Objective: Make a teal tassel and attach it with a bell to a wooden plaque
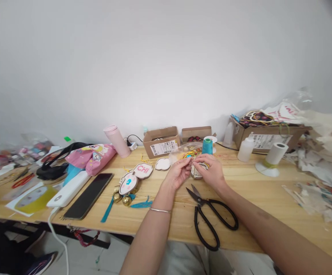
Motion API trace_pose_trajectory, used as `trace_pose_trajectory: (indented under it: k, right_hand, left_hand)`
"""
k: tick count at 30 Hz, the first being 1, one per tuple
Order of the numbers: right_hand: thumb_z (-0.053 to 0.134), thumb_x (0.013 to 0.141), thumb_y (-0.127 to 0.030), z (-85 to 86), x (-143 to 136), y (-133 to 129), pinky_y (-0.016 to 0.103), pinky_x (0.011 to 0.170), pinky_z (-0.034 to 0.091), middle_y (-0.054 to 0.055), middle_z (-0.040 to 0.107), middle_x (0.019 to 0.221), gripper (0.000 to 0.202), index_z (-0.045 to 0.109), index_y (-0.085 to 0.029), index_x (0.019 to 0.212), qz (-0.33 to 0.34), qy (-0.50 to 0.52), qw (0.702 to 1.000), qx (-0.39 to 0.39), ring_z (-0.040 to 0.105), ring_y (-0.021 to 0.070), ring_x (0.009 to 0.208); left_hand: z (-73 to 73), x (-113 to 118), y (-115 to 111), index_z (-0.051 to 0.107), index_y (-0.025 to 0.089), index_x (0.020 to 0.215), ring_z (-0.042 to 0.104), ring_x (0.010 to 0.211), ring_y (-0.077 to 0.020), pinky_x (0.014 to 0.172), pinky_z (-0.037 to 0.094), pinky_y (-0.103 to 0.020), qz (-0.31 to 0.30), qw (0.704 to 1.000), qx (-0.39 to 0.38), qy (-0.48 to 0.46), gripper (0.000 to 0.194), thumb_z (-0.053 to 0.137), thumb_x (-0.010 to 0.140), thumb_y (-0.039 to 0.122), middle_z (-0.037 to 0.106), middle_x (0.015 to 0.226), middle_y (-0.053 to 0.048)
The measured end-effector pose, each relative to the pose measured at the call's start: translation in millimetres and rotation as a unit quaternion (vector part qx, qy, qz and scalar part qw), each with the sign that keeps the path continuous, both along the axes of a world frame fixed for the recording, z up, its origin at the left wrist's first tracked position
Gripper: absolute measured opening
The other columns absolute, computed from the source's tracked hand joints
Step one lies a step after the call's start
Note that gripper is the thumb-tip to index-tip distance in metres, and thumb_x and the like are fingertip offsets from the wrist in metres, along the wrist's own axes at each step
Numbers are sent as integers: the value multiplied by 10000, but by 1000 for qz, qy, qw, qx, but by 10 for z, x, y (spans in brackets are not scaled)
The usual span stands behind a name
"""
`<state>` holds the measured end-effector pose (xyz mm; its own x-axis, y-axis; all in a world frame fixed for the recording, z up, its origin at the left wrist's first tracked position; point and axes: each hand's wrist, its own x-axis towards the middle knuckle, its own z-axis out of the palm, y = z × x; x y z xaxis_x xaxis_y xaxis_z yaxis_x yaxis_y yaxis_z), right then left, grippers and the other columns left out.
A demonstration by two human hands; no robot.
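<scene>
My left hand (179, 172) and my right hand (212, 172) meet above the middle of the table, fingertips pinched close together. What they hold is too small to make out. Just beyond the fingers lies a clear bag with bright yellow and red cords (193, 153), and behind it stands a teal thread spool (207, 147). A pale, dark-edged patch (197, 172) shows partly under my right hand. Black-handled scissors (199, 201) rest with spread blades below my hands. To the left are a white cloud-shaped piece (162, 164) and a padded piece marked "CHI" (143, 170).
Gold bells (126, 201) and a teal tassel (141, 204) lie left. Farther left are a phone (89, 196), a white power bank (69, 189) and a pink tumbler (117, 142). Cardboard boxes (163, 148) line the wall. A white bottle (245, 149) and white roll (277, 154) stand right.
</scene>
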<state>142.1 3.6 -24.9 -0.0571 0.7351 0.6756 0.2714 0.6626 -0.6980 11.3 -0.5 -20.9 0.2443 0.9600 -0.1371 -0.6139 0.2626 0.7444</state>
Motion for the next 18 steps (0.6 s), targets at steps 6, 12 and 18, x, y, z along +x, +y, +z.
trace_pose_trajectory:
  k: [6, 12, 18]
  right_hand:
    - [594, 655, -255, -5, -6, 3, 333, 741, 442, 45, 626, 684, 118, 618, -188, 560, 32, 47, 996, -73, 571, 180, 746]
    - [617, 609, -253, 21, -24, -5, 312, 718, 450, 38, 618, 676, 102, 622, -175, 543, 51, 99, 986, -127, 568, 161, 704]
    - [622, 588, -258, 46, -21, -19, 290, 673, 447, 36, 618, 660, 112, 620, -156, 543, 72, 119, 973, -184, 558, 149, 663]
  left_hand:
    - [-31, 2, 9, 623, 86, 759, 426, 469, -3, 361, 297, -82, -10, 1000, 7, -4, 140, 666, 642, 149, 512, 590, 20]
    - [-64, -7, 25, 620, 99, 755, 430, 472, -5, 367, 305, -80, -15, 1000, 15, -7, 146, 677, 626, 135, 509, 586, 24]
    - [-64, -8, 29, 624, 97, 757, 426, 467, -5, 368, 307, -79, -13, 1000, 15, -3, 170, 692, 607, 137, 511, 575, 25]
